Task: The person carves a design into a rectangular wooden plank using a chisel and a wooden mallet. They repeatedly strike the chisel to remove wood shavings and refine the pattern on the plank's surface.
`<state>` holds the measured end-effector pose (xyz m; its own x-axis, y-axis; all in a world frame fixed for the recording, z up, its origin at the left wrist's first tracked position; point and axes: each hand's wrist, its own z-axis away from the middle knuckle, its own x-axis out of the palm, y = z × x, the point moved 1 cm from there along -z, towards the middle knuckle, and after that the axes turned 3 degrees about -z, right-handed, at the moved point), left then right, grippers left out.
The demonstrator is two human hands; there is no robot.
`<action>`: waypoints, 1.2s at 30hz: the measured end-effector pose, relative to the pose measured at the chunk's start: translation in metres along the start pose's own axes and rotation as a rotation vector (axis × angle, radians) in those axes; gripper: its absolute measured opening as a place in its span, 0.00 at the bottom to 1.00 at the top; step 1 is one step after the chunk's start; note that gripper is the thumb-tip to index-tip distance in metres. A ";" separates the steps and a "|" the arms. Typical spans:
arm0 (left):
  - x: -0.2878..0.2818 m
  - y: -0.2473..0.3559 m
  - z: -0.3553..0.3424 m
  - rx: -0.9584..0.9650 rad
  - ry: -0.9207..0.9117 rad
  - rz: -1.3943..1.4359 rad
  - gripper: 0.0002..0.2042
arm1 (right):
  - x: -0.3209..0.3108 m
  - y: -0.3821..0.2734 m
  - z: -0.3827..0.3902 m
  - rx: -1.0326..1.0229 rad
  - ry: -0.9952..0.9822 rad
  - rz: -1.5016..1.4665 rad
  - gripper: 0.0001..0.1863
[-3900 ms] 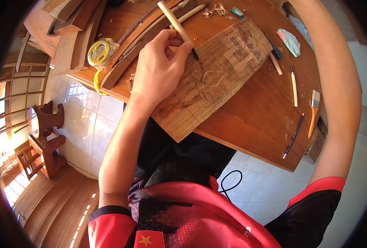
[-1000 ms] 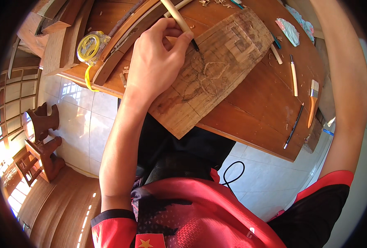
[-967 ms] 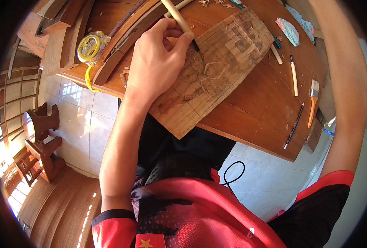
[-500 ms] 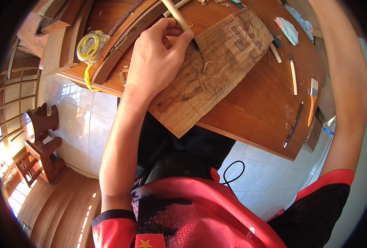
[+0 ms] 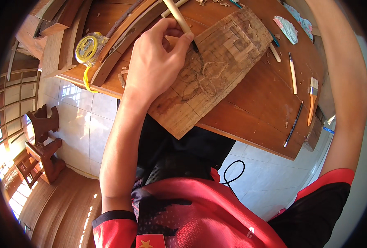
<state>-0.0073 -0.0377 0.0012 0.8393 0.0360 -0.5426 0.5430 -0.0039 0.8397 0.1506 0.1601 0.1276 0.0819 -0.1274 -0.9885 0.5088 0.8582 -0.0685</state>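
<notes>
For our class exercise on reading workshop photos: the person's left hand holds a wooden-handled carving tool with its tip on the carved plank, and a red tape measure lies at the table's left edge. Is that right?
Not quite. The tape measure is yellow, not red, as the head view shows. The rest stands: the left hand holds the wooden-handled carving tool with its tip on the carved plank, and the tape measure lies at the left edge of the table.
</notes>
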 end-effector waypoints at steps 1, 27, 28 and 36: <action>0.001 0.001 -0.001 0.008 -0.005 0.001 0.16 | 0.007 0.020 -0.003 -0.065 0.028 0.043 0.22; -0.001 0.005 0.000 -0.012 -0.070 0.001 0.17 | -0.006 -0.008 0.006 0.074 -0.056 -0.033 0.22; 0.000 0.005 0.001 -0.011 -0.072 0.006 0.17 | -0.001 0.002 0.004 0.049 -0.050 -0.031 0.22; -0.001 0.003 0.000 -0.017 -0.073 -0.003 0.17 | 0.002 -0.013 0.009 0.142 -0.109 -0.063 0.21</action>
<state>-0.0062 -0.0380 0.0043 0.8376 -0.0366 -0.5451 0.5458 0.0129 0.8378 0.1516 0.1447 0.1277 0.1345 -0.2382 -0.9618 0.6314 0.7687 -0.1021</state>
